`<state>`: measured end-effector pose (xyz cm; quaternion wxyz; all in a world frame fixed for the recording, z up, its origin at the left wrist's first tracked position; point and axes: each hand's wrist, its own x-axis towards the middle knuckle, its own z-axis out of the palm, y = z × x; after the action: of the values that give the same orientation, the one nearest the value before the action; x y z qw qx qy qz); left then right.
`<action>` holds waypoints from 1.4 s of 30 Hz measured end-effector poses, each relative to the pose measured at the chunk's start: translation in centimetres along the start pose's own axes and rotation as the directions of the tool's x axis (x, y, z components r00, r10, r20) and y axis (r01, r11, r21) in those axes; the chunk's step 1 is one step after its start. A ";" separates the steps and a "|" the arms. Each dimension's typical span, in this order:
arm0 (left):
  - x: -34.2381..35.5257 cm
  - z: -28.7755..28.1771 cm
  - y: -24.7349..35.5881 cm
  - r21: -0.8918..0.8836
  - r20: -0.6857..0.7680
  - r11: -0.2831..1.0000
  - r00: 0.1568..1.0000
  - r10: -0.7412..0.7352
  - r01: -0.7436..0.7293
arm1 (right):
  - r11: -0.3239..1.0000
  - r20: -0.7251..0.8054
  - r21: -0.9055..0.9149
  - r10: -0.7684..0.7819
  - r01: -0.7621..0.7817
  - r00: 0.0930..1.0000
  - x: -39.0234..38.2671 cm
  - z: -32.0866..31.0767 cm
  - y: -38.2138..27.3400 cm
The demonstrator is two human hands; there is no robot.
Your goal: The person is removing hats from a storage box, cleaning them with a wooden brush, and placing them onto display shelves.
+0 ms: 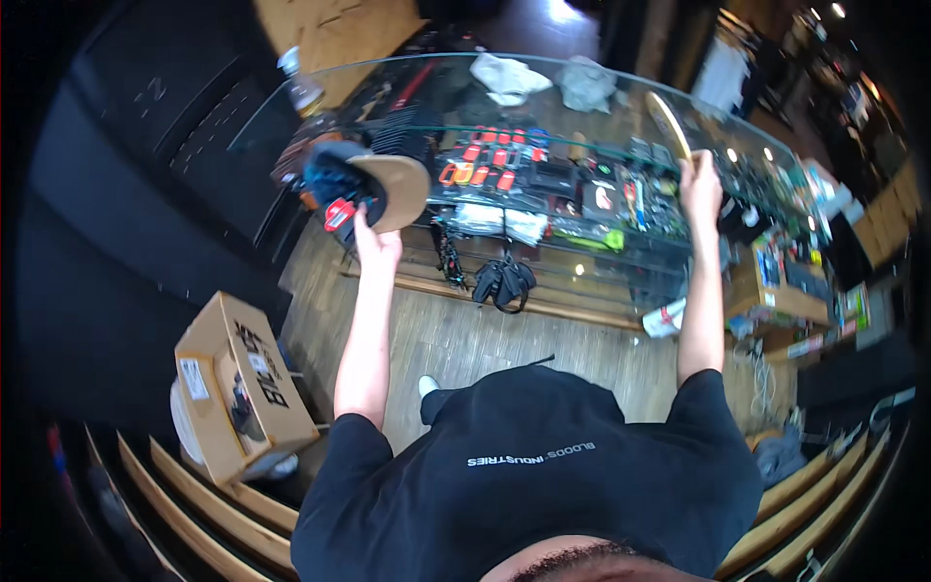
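Observation:
My left hand (376, 242) grips a cap (400, 189) with a tan brim and a dark blue crown. The crown's inside faces me, and a red and white tag (339, 214) shows in it, near my thumb. Out to the right, my right hand (700, 186) is closed on the lower end of a thin, curved tan piece (667, 124). That piece stands upright above the glass, and its exact kind does not show. Both hands are raised over the near side of a glass display counter (436, 68).
Two crumpled pale cloths (510, 78) lie on the glass. Inside sit several red and orange packets (490, 155) and black goods. A black bag (504, 283) hangs at the counter's front. An open cardboard box (225, 378) stands at left; a wooden shelf unit (766, 291) is at right.

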<state>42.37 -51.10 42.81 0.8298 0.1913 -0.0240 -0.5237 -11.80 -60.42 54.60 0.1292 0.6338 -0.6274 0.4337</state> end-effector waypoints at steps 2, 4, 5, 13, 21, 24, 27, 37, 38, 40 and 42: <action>-0.4 0.1 1.3 0.028 -0.021 0.999 0.999 0.046 -0.045 | 0.998 0.123 -0.063 0.019 -0.011 0.992 3.7 2.2 0.1; -1.4 0.2 2.5 0.008 -0.038 0.996 0.996 0.086 -0.086 | 0.992 0.186 -0.125 0.044 -0.021 0.982 5.9 4.8 0.0; -2.2 0.1 3.1 0.020 -0.042 0.989 0.988 0.149 -0.148 | 0.987 0.180 -0.160 0.046 -0.017 0.983 6.6 6.1 -0.2; -4.8 0.9 12.5 0.731 0.429 0.088 0.556 0.712 -0.677 | 0.936 0.197 -0.346 0.008 0.062 0.980 6.8 11.7 -2.9; -2.0 1.2 18.8 0.705 0.346 0.190 0.565 0.749 -0.683 | 0.926 0.153 -0.375 0.104 -0.039 0.983 5.7 14.0 -4.9; -0.7 1.5 19.8 0.698 0.254 0.344 0.666 0.701 -0.628 | 0.904 0.147 -0.417 0.169 -0.094 0.975 5.2 13.5 -6.8; 1.2 2.0 20.7 0.628 0.330 0.437 0.730 0.599 -0.643 | 0.827 0.013 -0.555 0.116 -0.090 0.993 3.1 12.5 -11.9; 6.8 1.9 19.3 0.644 0.664 0.695 0.685 -0.300 -0.320 | 0.017 0.732 0.420 -0.597 -0.907 0.328 -14.7 19.2 -43.3; 7.1 1.7 18.5 0.705 0.609 0.661 0.696 -0.380 -0.257 | 0.025 0.767 0.396 -0.559 -0.918 0.316 -16.4 19.9 -44.7; 7.4 1.0 17.9 0.724 0.653 0.574 0.648 -0.393 -0.382 | 0.437 0.581 0.812 -0.663 -0.387 0.472 -20.2 20.5 -46.7; 7.2 0.1 18.7 0.832 0.539 0.487 0.593 -0.598 -0.265 | 0.467 0.572 0.818 -0.588 -0.337 0.572 -22.9 20.5 -47.7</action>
<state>61.64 -50.43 48.13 0.4531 0.3258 -0.6178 -0.5539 43.17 -50.69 44.31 -0.4767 0.7770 -0.2384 0.3349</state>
